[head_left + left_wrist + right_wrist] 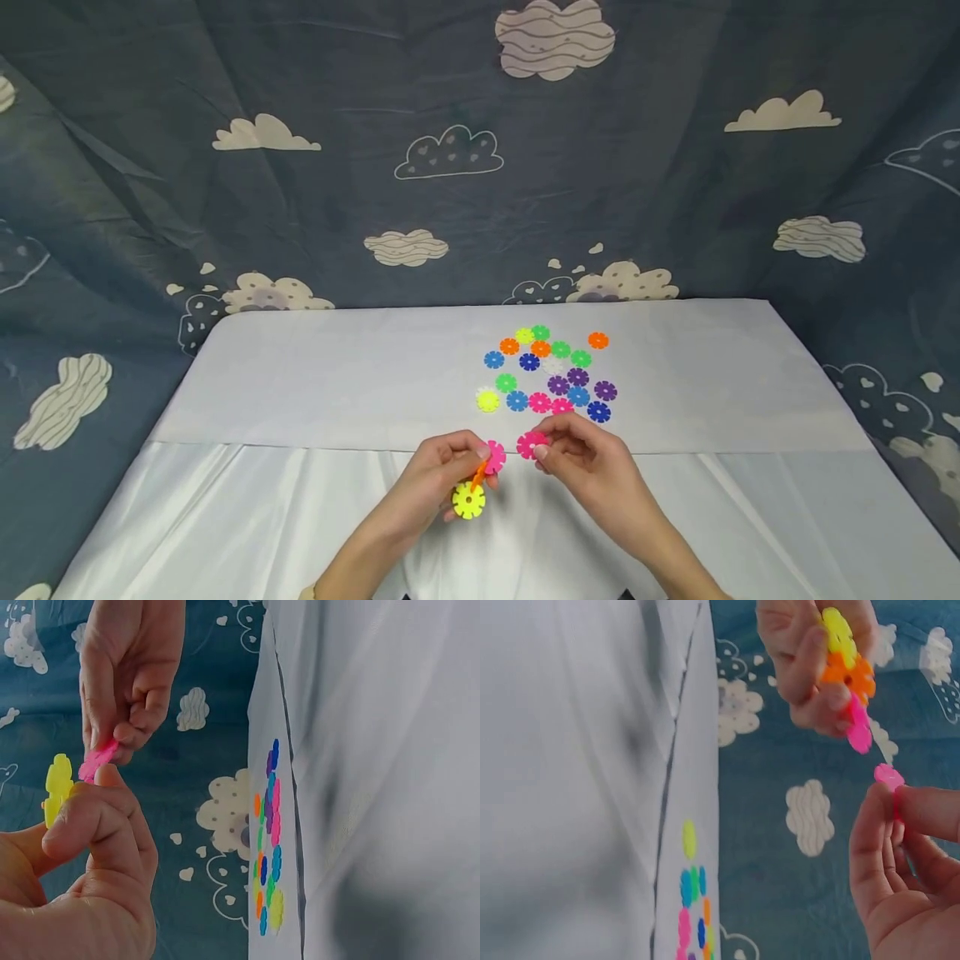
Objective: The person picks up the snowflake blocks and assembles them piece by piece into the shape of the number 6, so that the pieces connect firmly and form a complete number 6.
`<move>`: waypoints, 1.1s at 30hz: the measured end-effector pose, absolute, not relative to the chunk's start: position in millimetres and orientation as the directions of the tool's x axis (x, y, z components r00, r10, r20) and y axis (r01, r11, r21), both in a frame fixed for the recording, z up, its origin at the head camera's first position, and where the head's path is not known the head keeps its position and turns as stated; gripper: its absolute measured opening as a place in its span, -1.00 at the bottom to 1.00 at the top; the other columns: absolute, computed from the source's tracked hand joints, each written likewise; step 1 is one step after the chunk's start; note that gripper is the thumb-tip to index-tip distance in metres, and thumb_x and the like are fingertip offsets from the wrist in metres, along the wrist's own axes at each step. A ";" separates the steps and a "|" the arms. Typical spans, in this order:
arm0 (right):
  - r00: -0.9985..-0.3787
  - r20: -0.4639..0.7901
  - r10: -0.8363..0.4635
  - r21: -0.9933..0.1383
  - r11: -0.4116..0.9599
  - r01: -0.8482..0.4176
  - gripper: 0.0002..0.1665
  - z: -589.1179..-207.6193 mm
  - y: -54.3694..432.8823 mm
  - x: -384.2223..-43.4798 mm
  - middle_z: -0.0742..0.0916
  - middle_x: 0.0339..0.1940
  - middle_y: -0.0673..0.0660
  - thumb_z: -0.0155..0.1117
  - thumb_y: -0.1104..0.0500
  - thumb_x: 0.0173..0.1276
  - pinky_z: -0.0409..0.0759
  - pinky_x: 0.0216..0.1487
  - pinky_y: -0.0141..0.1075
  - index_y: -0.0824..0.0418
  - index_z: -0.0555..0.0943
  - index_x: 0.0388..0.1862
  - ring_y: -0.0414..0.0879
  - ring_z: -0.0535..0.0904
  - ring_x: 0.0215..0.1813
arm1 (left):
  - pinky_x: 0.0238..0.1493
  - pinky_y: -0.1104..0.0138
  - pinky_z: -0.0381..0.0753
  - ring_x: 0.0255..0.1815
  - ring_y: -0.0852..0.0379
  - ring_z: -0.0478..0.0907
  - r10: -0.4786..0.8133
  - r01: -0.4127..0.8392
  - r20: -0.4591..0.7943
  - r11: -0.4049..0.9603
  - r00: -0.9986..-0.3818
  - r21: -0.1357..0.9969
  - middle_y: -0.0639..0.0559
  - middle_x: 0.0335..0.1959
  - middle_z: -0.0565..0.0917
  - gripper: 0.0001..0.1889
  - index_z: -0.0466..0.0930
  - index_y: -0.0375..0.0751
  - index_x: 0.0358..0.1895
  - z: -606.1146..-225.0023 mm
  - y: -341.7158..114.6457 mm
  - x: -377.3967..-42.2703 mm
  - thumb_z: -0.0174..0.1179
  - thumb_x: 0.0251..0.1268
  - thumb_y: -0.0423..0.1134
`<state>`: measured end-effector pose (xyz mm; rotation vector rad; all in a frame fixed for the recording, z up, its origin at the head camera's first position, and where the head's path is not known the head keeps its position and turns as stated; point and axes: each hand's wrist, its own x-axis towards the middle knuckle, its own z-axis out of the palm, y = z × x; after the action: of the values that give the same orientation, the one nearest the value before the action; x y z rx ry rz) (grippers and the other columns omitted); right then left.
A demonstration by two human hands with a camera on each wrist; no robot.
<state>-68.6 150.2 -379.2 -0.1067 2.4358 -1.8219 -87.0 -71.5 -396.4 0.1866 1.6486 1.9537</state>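
Note:
My left hand point(446, 467) grips a small chain of notched plastic snowflake discs: a yellow disc point(468, 501), an orange disc point(849, 677) and a pink disc point(495, 457). They are joined at angles to one another, as the right wrist view shows. Between thumb and fingers, my right hand point(588, 454) pinches a single pink disc point(530, 444). In the head view a short gap separates this disc from the chain's pink end. Both hands are above the front part of the table.
Loose discs in several colours, among them a yellow disc point(488, 402), a purple disc point(605, 390) and an orange disc point(598, 340), lie beyond the hands on the white-covered table point(337, 375). Behind it hangs a dark cloth point(337, 208) with cloud prints.

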 end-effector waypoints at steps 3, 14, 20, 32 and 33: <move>-0.992 -0.005 -0.128 -0.958 0.284 -0.032 -0.73 -381.4 146.6 -66.7 0.69 -0.23 0.07 0.37 0.34 0.30 0.67 -0.14 -0.29 0.09 0.64 -0.07 0.07 0.67 -0.18 | -0.74 0.48 0.22 -0.64 0.18 0.39 0.521 -0.358 -0.255 -0.104 -0.814 0.928 -0.15 -0.39 0.66 -0.75 0.53 -0.34 -0.19 -396.9 -70.9 -87.0 0.09 0.47 -0.17; -0.978 0.091 -0.190 -0.978 0.169 -0.124 -0.82 -393.2 145.5 -65.9 0.71 -0.19 0.06 0.36 0.21 0.34 0.68 -0.12 -0.21 0.11 0.68 -0.08 0.01 0.69 -0.18 | -0.76 0.49 0.20 -0.65 0.18 0.38 0.531 -0.407 -0.281 -0.133 -0.799 0.904 -0.06 -0.44 0.67 -0.75 0.54 -0.35 -0.20 -396.1 -68.0 -85.7 0.10 0.45 -0.17; -0.966 0.179 -0.187 -0.961 0.178 -0.212 -0.83 -398.4 142.3 -65.4 0.70 -0.23 0.02 0.35 0.31 0.31 0.68 -0.18 -0.21 0.08 0.71 -0.17 -0.04 0.69 -0.26 | -0.78 0.50 0.22 -0.68 0.20 0.39 0.504 -0.422 -0.303 -0.138 -0.809 0.896 -0.08 -0.50 0.67 -0.74 0.55 -0.37 -0.26 -397.1 -66.4 -84.5 0.13 0.43 -0.17; -0.962 0.236 -0.140 -0.945 0.196 -0.261 -0.77 -408.2 134.7 -65.1 0.67 -0.32 0.05 0.36 0.38 0.26 0.68 -0.18 -0.23 0.05 0.70 -0.24 -0.06 0.66 -0.33 | -0.82 0.50 0.22 -0.78 0.23 0.31 0.457 -0.441 -0.314 -0.200 -0.832 0.875 -0.06 -0.56 0.63 -0.82 0.56 -0.37 -0.27 -402.7 -58.0 -82.2 0.11 0.41 -0.27; -0.960 0.244 -0.138 -0.941 0.206 -0.268 -0.78 -408.3 134.6 -65.2 0.67 -0.33 0.05 0.37 0.36 0.26 0.68 -0.18 -0.24 0.04 0.71 -0.24 -0.07 0.66 -0.32 | -0.82 0.50 0.22 -0.79 0.23 0.30 0.451 -0.433 -0.312 -0.194 -0.836 0.880 -0.06 -0.56 0.63 -0.81 0.56 -0.37 -0.27 -402.5 -57.5 -82.5 0.12 0.41 -0.27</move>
<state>-65.2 134.6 -408.3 -0.4262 2.5196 -2.0045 -82.5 -57.5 -402.5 0.0212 1.5144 2.0655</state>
